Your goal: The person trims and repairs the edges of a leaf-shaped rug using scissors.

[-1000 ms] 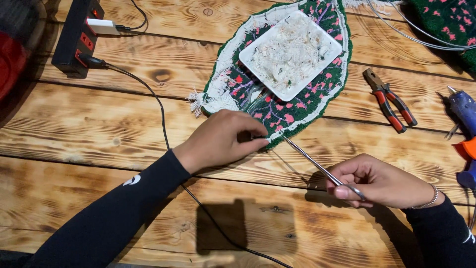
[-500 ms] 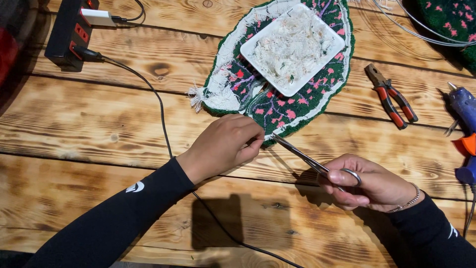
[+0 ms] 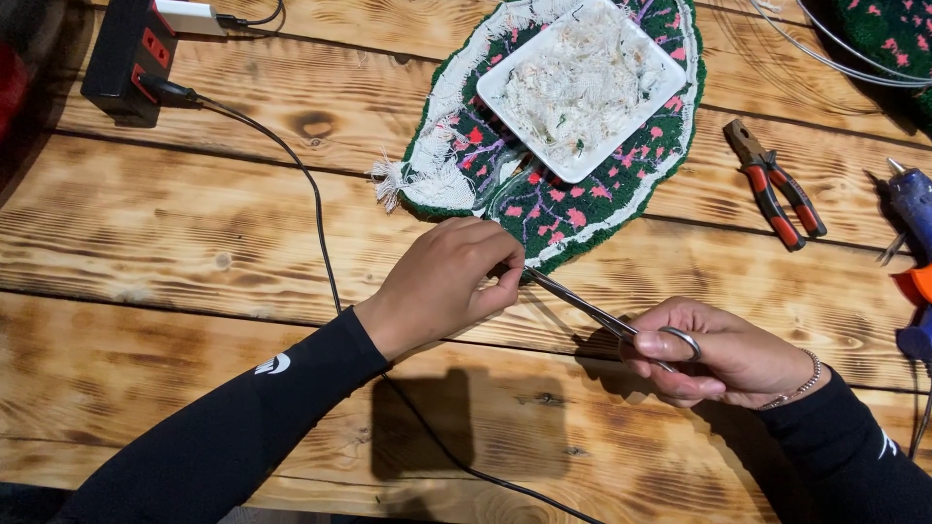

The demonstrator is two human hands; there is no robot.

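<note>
Left hand (image 3: pixel 442 281) had crept nearer, pinching the tufted rug (image 3: pixel 544 209) edge; right hand (image 3: pixel 723 354) gripped slim scissors (image 3: pixel 602 315), tips now at that edge, mid-table: trimming underway.

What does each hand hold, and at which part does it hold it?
The right hand holds thin scissors by the finger loops. The left hand pinches the near edge of the green floral rug piece, where the scissor tips meet it.

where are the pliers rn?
In the head view, the red-handled pliers lie on the wooden table at the right, between the tufted rug and the blue glue gun.
</note>
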